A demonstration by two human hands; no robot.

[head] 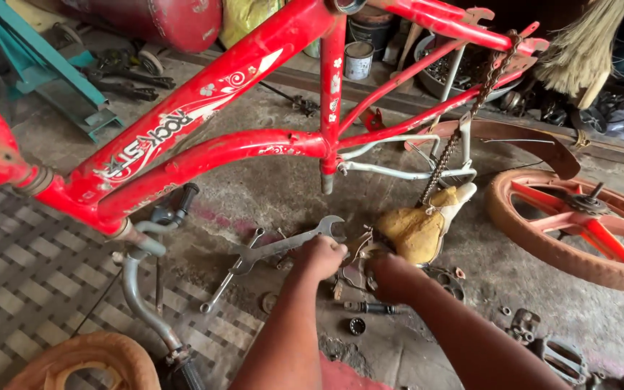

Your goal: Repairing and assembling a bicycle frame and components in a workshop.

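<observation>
Down on a stained concrete floor (pixel 269 195), an upturned red bicycle frame (pixel 204 101) spans the scene, its worn paint scuffed along both main tubes. At far left a woven mat (pixel 23 274) covers the ground, and an orange tyre (pixel 81 357) curves along the bottom edge. Beside it the grey handlebar (pixel 135 285) rests on the ground, with its black grip (pixel 185 195) pointing up toward the frame. Moving right, a slim ring spanner (pixel 229 278) lies crossed under a larger open-ended spanner (pixel 290 244), whose jaw end sits just beyond the knuckles of the left hand (pixel 319 256). That hand is curled into a loose fist over the spanner's shaft; whether the fingers actually clamp it cannot be told from above. Just beside it, the right hand (pixel 391 278) is closed around a small metal part (pixel 359 263) at the nose of a worn yellow saddle (pixel 417 231), which lies upside down on the floor beneath the frame. A small bearing ring (pixel 357 326) and a dark bolt (pixel 370 308) lie near the forearms. A rusty chain (pixel 464 123) hangs from the rear dropout down to the saddle. At far right an orange plastic wheel (pixel 579 224) lies flat, well apart from both hands.
</observation>
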